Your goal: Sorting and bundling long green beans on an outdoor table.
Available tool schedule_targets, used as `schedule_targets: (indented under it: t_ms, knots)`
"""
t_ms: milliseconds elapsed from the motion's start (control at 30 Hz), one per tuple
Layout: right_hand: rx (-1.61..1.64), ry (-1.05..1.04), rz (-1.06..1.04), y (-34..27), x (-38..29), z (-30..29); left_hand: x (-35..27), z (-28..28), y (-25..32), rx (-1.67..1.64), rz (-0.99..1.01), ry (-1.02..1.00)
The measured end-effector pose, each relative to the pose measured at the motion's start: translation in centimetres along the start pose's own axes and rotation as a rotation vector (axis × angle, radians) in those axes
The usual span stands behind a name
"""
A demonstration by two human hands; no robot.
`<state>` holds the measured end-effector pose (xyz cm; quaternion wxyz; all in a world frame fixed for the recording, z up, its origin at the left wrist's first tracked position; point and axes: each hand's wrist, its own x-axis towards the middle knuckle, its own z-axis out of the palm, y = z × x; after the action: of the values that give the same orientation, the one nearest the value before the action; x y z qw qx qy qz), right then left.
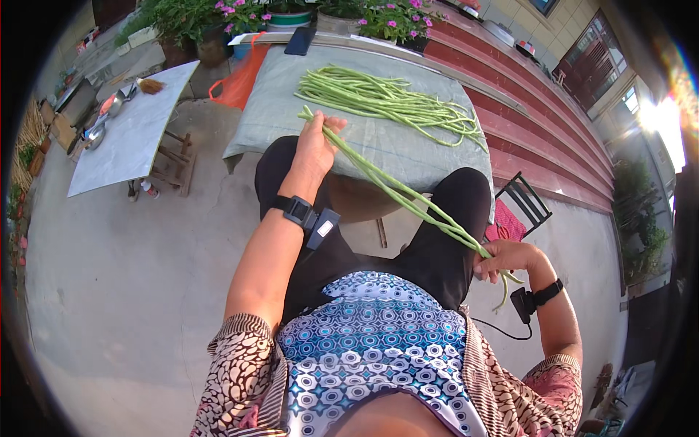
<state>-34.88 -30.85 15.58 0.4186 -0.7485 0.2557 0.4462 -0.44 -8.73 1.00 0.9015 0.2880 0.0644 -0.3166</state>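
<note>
A few long green yardlong beans point(396, 194) stretch slantwise across my lap, held at both ends. My left hand point(319, 143) grips them close to one end, above the near edge of the cloth-covered table point(262, 123). Down by my right knee, my right hand point(505, 258) is closed around the other end, with thin tips hanging out below it. Beyond my hands a pile of yardlong beans point(382, 98) lies on the grey-green cloth, most of them running the same way. Straps with small devices sit on both wrists.
A phone point(300, 41) and an orange plastic bag point(240, 76) are at the table's far left. Potted flowers point(393, 22) stand behind. Red steps point(524, 125) rise at right, near a chair point(527, 202) holding red scissors point(502, 231). Another table point(136, 128) carries metal bowls and a brush.
</note>
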Motion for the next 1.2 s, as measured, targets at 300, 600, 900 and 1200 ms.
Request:
schedule_targets:
  t_ms: [300, 600, 900, 1200]
  knots:
    - [-0.187, 0.558, -0.157, -3.0, 2.5, -2.7, 0.5, -0.4, -0.7, -0.179, -0.152, -0.042]
    - [-0.527, 0.831, -0.467, -6.3, 17.1, -8.7, 1.1, 0.5, -0.8, -0.014, -0.254, -0.128]
    - [-0.190, 1.128, -0.211, -6.3, 23.0, -11.3, 1.3, -1.0, -0.5, -0.044, -0.332, -0.217]
    - [-0.522, 1.190, -0.115, -7.8, 23.0, -9.8, 0.2, -1.5, -1.1, -0.025, -0.351, -0.193]
